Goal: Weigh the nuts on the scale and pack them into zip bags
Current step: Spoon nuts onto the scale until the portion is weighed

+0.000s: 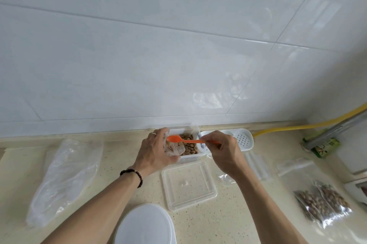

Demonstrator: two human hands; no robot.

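A clear plastic box (190,158) holding nuts (189,145) stands against the wall. My left hand (154,151) grips a small clear zip bag (173,149) with a few nuts in it, held over the box's left side. My right hand (223,149) pinches the handle of an orange spoon (179,139), whose bowl is at the bag's mouth. The white scale (243,139) with a perforated top sits just right of the box. Two filled zip bags of nuts (322,202) lie at the right.
The box's clear lid (188,184) lies on the counter in front of it. A round white lid (146,224) is near the bottom edge. A large clear plastic bag (63,180) lies left. Empty zip bags (294,165) and a green packet (325,147) sit right.
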